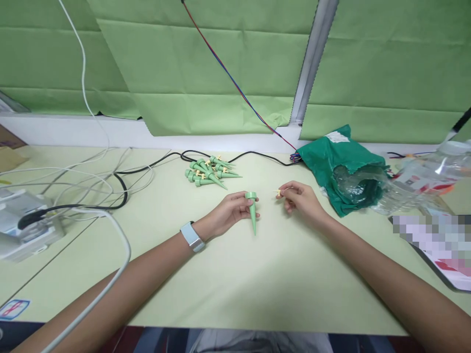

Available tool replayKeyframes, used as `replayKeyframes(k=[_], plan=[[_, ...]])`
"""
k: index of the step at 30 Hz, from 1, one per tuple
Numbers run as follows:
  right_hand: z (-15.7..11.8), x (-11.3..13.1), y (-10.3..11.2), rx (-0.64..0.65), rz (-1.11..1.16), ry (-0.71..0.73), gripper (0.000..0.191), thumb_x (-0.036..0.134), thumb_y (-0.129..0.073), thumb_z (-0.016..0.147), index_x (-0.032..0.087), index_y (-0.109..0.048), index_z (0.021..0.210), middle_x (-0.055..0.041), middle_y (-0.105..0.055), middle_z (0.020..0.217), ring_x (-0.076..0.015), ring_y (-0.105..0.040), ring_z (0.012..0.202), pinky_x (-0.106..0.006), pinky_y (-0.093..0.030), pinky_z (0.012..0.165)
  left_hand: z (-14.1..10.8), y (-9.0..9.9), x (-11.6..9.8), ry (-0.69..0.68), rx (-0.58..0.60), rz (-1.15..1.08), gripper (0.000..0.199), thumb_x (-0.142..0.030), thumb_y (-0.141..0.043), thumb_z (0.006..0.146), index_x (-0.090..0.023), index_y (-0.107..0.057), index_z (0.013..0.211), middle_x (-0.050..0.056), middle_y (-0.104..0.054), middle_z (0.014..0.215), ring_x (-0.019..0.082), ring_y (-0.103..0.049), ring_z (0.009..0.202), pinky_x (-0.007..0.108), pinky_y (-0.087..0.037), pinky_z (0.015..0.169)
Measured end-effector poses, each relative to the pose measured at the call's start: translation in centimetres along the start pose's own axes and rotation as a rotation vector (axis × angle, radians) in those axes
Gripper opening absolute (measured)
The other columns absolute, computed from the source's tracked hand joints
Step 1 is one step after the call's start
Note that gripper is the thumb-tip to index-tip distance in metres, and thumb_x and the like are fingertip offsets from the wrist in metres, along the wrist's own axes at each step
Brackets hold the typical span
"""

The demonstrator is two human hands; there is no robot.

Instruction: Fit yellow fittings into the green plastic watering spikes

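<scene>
My left hand (235, 210) is closed round a green plastic watering spike (253, 215), its wide cap up and its point down above the table. Pinched in the fingertips of my right hand (300, 197) is a small cream-yellow valve piece (277, 192), a short way right of the spike and apart from it. Beyond my left hand lies a pile of similar green spikes (209, 172), several of them with small yellow pieces attached.
A torn green plastic bag (336, 162) and clear plastic bottles (415, 179) stand at the right, near a blurred flat item (437, 250). White cables and a power strip (29, 225) occupy the left. A black cable (257, 153) runs along the back.
</scene>
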State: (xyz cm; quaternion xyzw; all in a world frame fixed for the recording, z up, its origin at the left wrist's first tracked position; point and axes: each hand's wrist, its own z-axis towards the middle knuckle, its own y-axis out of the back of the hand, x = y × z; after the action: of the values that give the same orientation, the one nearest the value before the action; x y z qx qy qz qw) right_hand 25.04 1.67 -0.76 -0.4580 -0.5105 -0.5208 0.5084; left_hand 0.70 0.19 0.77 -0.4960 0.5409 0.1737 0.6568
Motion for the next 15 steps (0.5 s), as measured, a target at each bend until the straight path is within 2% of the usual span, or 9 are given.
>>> replayKeyframes(k=[3, 5, 7, 11, 15], plan=[[2.6, -0.2, 2.7, -0.116, -0.333, 0.101, 0.017, 0.030, -0.064, 0.079, 0.018, -0.063, 0.091, -0.0062, -0.074, 0.086, -0.0099, -0.055, 0.042, -0.023, -0.041, 0.041, 0.0, 0.1, 0.0, 0.032, 0.008, 0.044, 0.014, -0.019, -0.077, 0.080, -0.012, -0.071, 0.090, 0.006, -0.066, 0.093, 0.017, -0.066, 0.080, 0.045, -0.053, 0.095], [4.5, -0.4, 4.5, -0.183, -0.593, 0.083, 0.015, 0.028, -0.059, 0.084, 0.018, -0.063, 0.093, -0.0060, -0.076, 0.090, -0.0100, -0.056, 0.043, -0.025, -0.045, 0.047, 0.0, 0.1, 0.0, 0.047, 0.005, 0.064, 0.018, -0.021, -0.078, 0.080, -0.012, -0.071, 0.094, 0.007, -0.067, 0.096, 0.019, -0.068, 0.082, 0.046, -0.051, 0.097], [6.4, -0.7, 6.1, -0.228, -0.885, 0.063, 0.015, 0.024, -0.055, 0.087, 0.018, -0.065, 0.096, -0.0056, -0.077, 0.093, -0.0123, -0.063, 0.054, -0.025, -0.049, 0.058, 0.0, 0.2, 0.0, 0.053, 0.003, 0.075, 0.018, -0.021, -0.079, 0.079, -0.012, -0.071, 0.093, 0.007, -0.067, 0.097, 0.019, -0.069, 0.082, 0.045, -0.051, 0.097], [9.2, -1.0, 8.1, -0.260, -1.090, 0.028, 0.012, 0.017, -0.061, 0.082, 0.016, -0.072, 0.087, -0.0126, -0.076, 0.096, -0.0235, -0.069, 0.089, -0.030, -0.049, 0.079, 0.1, 0.3, 0.1, 0.052, 0.008, 0.084, 0.017, -0.022, -0.079, 0.079, -0.012, -0.070, 0.090, 0.006, -0.066, 0.095, 0.018, -0.068, 0.081, 0.042, -0.052, 0.093], [10.3, -1.0, 8.6, -0.300, -1.216, -0.051, 0.020, 0.012, -0.059, 0.082, 0.012, -0.074, 0.095, -0.0215, -0.073, 0.102, -0.0313, -0.067, 0.099, -0.037, -0.047, 0.083, 0.1, 0.4, 0.1, 0.050, 0.012, 0.089, 0.017, -0.022, -0.079, 0.079, -0.012, -0.070, 0.090, 0.007, -0.066, 0.098, 0.017, -0.067, 0.081, 0.039, -0.053, 0.090]])
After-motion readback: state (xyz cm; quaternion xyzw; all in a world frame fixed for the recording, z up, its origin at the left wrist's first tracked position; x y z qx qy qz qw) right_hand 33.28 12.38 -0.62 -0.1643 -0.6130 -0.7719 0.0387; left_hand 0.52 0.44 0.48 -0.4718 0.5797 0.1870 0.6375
